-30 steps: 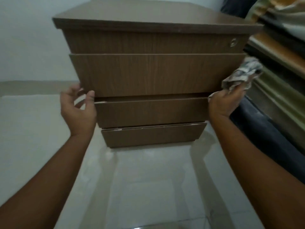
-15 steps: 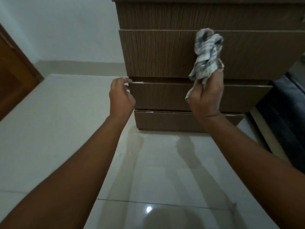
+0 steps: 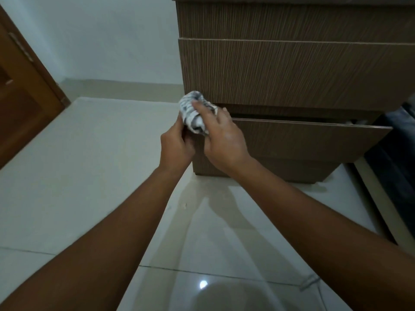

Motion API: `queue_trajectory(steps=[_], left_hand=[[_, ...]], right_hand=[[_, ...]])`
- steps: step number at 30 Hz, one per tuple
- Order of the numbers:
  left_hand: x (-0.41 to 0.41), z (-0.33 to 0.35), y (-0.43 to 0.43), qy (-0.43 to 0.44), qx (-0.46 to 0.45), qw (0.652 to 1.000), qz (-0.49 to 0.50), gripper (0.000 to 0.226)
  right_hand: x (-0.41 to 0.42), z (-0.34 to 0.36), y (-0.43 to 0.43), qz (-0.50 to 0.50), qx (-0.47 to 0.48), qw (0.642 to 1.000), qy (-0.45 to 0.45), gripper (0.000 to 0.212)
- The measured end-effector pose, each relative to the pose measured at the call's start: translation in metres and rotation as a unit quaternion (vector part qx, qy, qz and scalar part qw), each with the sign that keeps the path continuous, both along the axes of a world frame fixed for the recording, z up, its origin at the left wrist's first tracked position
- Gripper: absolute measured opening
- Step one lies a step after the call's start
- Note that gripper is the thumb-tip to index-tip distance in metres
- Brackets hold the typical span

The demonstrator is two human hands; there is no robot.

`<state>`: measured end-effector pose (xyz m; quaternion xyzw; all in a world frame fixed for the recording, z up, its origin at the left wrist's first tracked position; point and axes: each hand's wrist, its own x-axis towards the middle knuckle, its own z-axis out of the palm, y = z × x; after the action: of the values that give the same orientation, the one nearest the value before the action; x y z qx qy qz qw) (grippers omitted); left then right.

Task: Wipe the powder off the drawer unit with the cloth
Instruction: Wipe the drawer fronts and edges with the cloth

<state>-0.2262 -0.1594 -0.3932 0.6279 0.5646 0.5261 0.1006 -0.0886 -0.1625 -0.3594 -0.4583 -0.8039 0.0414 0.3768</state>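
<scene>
The brown wood-grain drawer unit stands on the tiled floor at the upper right. Its third drawer is pulled out a little, leaving a dark gap above its front. A bunched white-and-grey checked cloth sits at the left corner of that drawer. My right hand presses on the cloth from above with fingers spread over it. Just to the left, my left hand pinches the cloth's lower edge. I cannot make out any powder on the wood.
Glossy pale floor tiles stretch to the left and toward me. A brown wooden door is at the far left, a white wall behind. Dark fabric lies right of the unit.
My right hand has brought the cloth down and left from the second drawer's front to the third drawer's left corner. My left hand has joined it on the cloth. The third drawer now stands out farther.
</scene>
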Motion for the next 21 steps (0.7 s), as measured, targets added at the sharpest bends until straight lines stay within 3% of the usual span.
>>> queue_trajectory(steps=[3, 6, 10, 15, 21], left_hand=[[0.0, -0.003, 0.003, -0.03, -0.022, 0.999, 0.02, 0.006], [0.003, -0.005, 0.005, -0.03, -0.027, 0.998, 0.04, 0.013], [0.003, -0.005, 0.005, -0.007, -0.005, 1.0, 0.029, 0.016], [0.005, -0.002, 0.001, 0.021, 0.03, 0.999, 0.012, 0.048], [0.01, -0.003, 0.0, 0.007, 0.037, 0.999, 0.012, 0.047]], right_hand=[[-0.019, -0.001, 0.011, -0.048, 0.038, 0.992, -0.106, 0.057], [-0.026, -0.005, 0.021, -0.102, 0.066, 0.983, -0.141, 0.046], [-0.017, -0.012, 0.026, -0.102, 0.099, 0.98, -0.138, 0.037], [0.023, -0.02, 0.025, -0.121, 0.121, 0.975, -0.144, 0.041], [0.097, -0.029, 0.022, -0.173, 0.14, 0.965, -0.138, 0.04]])
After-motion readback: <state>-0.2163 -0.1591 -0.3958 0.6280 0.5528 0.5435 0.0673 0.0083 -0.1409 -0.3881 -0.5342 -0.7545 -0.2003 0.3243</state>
